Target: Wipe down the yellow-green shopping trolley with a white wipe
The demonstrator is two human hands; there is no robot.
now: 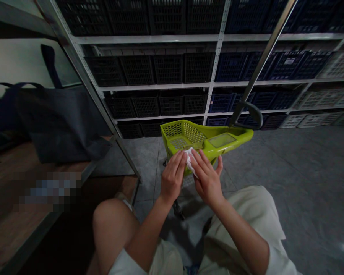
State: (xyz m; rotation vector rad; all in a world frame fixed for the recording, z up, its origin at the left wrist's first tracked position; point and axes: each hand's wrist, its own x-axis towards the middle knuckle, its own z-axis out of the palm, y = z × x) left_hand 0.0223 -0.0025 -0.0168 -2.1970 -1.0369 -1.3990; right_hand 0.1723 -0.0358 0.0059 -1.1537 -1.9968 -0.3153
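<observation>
A crumpled white tissue is between my two hands at the near rim of a lime-green shopping cart. My left hand has its fingers together, their tips pinching the tissue's left side. From the right, my right hand lies over the tissue with its fingers bent onto it, the thumb side hidden beneath. Perforated walls form the cart's basket, which sits just beyond my fingers. Its wheels show partly below, and a dark loop-shaped handle rises near its right end.
Shelves with black crates and blue crates stand behind the cart. To the left, a wooden bench holds a dark tote bag. A metal post slants down at the right. Grey floor extends rightward.
</observation>
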